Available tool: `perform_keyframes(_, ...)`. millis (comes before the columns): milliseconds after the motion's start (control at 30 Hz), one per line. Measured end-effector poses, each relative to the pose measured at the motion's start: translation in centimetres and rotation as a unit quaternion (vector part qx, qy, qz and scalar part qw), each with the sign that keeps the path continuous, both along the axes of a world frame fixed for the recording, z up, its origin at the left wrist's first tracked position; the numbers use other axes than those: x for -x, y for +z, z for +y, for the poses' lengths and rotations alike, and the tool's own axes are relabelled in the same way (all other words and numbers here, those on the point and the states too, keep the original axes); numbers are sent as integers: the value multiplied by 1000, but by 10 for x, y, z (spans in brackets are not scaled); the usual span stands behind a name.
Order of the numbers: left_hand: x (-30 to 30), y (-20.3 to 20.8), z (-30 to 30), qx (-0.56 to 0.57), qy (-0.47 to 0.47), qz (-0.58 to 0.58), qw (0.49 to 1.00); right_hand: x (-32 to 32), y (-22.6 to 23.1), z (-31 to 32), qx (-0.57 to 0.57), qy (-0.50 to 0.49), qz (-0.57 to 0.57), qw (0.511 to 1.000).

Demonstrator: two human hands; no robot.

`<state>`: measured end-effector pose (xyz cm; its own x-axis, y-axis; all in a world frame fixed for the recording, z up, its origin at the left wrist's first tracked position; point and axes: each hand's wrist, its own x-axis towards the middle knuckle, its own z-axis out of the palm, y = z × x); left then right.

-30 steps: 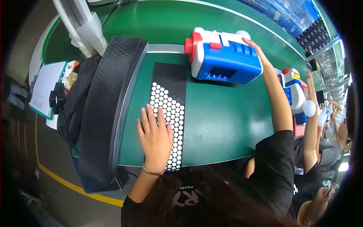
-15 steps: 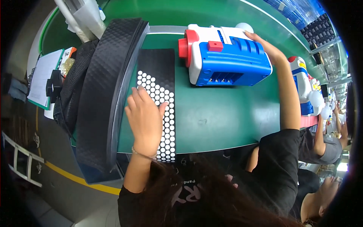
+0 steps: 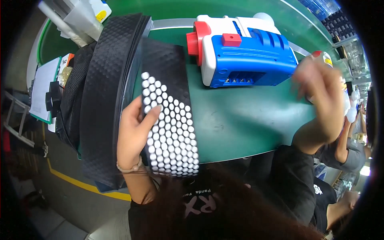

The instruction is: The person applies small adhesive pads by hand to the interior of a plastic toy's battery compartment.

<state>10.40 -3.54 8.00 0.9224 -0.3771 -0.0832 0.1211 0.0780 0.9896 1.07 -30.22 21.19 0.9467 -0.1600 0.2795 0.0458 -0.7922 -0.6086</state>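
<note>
My left hand [image 3: 134, 136] grips the left edge of a black sheet [image 3: 168, 60], its thumb on top and its other fingers mostly hidden underneath. Rows of white round pads [image 3: 176, 140] cover the sheet's near part, while its far end is bare black. To the right, my right hand [image 3: 318, 82] is raised over the table and smeared by motion, so its fingers cannot be read. Between the hands, towards the far side, a blue and white plastic toy-like device [image 3: 250, 60] lies on its side. It has a red knob [image 3: 193, 43] and an uncovered battery compartment [image 3: 244, 78].
A tall stack of black textured sheets [image 3: 106, 92] stands left of my left hand on the green table [image 3: 240, 120]. Beyond it are a black mesh bag [image 3: 74, 88] and a clipboard [image 3: 44, 90]. Another device [image 3: 322, 58] and a co-worker's arm [image 3: 342, 144] are at right.
My left hand has shifted from lying over the pads to gripping the sheet's left edge, and the sheet has tilted. My right hand has left the device and swung right, towards me.
</note>
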Motion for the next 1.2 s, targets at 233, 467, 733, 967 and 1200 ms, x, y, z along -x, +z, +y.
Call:
perform_keyframes(233,24,6,37,137,-97,48,985,-39,-92,67,-140,327,235,905)
perform_keyframes(467,41,41,29,13,-2,58,998,-34,-63,77,192,246,77,947)
perform_keyframes(733,54,37,16,21,53,-20,998,-34,-72,110,63,240,-248,937)
perform_keyframes(967,55,19,5,68,162,-1,984,-31,-79,124,150,205,-240,937)
perform_keyframes(1200,37,9,-2,108,158,18,981,-46,-95,115,160,223,-271,923)
